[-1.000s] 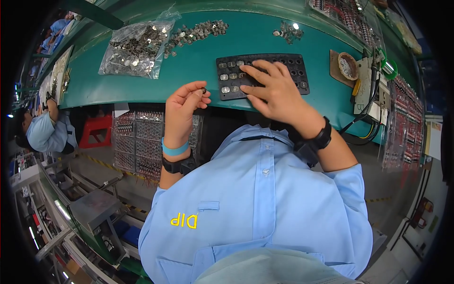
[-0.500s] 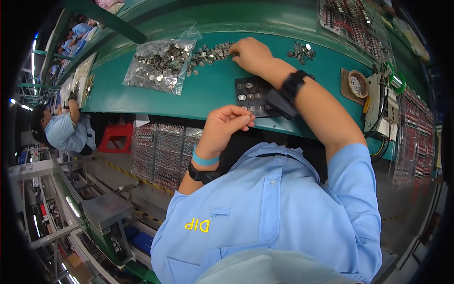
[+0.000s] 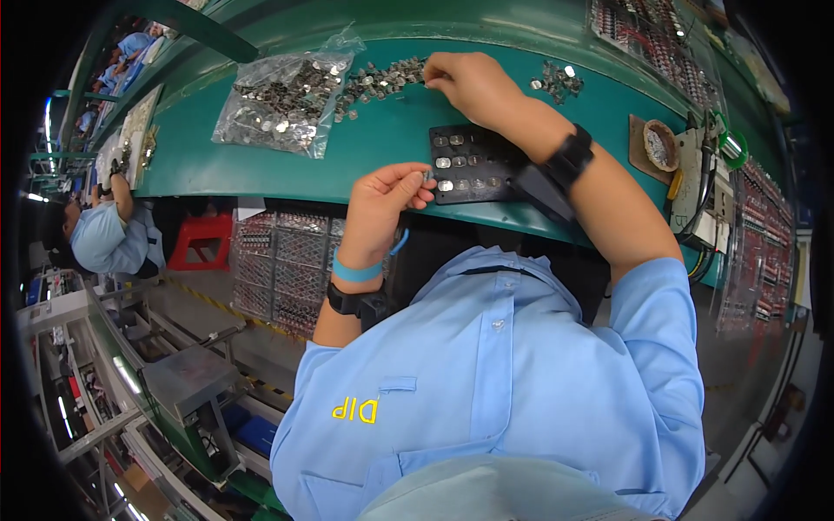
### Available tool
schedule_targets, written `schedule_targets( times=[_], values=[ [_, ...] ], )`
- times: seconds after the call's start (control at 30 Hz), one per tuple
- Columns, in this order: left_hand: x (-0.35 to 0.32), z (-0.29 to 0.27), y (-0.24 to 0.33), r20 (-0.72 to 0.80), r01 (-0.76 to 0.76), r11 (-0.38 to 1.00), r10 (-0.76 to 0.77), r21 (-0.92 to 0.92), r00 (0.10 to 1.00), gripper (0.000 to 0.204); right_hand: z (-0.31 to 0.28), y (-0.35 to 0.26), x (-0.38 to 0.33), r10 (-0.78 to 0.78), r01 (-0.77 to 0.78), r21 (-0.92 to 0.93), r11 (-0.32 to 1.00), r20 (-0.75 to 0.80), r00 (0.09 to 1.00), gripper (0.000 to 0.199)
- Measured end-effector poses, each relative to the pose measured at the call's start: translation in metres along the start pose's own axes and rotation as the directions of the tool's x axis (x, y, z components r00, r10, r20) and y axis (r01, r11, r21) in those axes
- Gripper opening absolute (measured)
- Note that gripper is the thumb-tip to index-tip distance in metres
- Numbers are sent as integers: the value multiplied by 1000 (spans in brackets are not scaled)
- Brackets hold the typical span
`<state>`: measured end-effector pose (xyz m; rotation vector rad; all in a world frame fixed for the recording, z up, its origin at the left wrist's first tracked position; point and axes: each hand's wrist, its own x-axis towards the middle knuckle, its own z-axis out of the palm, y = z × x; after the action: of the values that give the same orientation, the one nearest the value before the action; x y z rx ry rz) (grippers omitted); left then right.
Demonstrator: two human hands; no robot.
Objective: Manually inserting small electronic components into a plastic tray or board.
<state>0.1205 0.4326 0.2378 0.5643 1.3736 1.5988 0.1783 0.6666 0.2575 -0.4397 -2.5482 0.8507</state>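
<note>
Your right hand point(image 3: 473, 82) stays out at the loose parts point(image 3: 382, 78), pinching one; left hand point(image 3: 387, 204) pinches another beside the tray point(image 3: 473, 161).

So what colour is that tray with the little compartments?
Black tray, seen in the head view, on the green bench.

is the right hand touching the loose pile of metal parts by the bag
Touching: the head view shows the right hand with fingertips on the end of the pile of metal parts.
</note>
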Motion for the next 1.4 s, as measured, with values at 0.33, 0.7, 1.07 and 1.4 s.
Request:
schedule_targets(
  times=[0.33, 0.7, 1.07, 1.4],
  values=[
    [71, 51, 8, 213, -488, 453, 533, 746, 819, 6, -32, 0, -128, -77, 51, -184, 982, -138, 987, 10],
    [85, 48, 4, 646, -694, -130, 516, 708, 563, 3, -22, -6, -154, -92, 68, -98, 993, -276, 957, 20],
    [78, 23, 22, 515, -552, -139, 595, 822, 617, 22, 1, -6, -151, -310, 242, -358, 902, -147, 939, 30],
    [77, -24, 21, 371, -424, -48, 577, 905, 728, 22, -24, -12, -148, -390, 375, -460, 804, 68, 918, 29]
  ],
)
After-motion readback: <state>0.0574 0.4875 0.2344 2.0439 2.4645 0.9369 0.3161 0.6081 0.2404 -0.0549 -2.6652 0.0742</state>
